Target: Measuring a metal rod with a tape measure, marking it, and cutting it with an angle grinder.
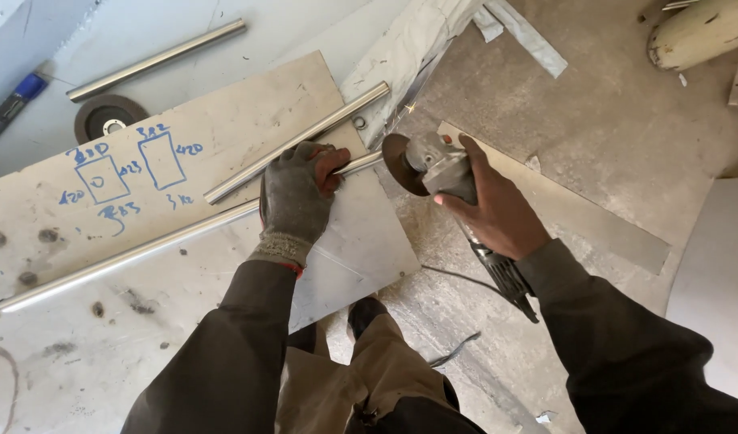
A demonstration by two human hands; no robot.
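Dark brown long sleeves, tan trousers, dark shoe; left hand (295, 195) in grey knit glove, right hand (498, 209) ungloved.

No packages, labels, signs, screens.

spare steel tube (156, 59) | loose grinding disc (108, 117) (beside board) | blue marker (14, 104)

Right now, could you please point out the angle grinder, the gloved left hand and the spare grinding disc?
angle grinder (445, 167): head view, grey gear housing.
left hand (297, 193): head view, glove's back.
spare grinding disc (109, 116): head view, dark face.
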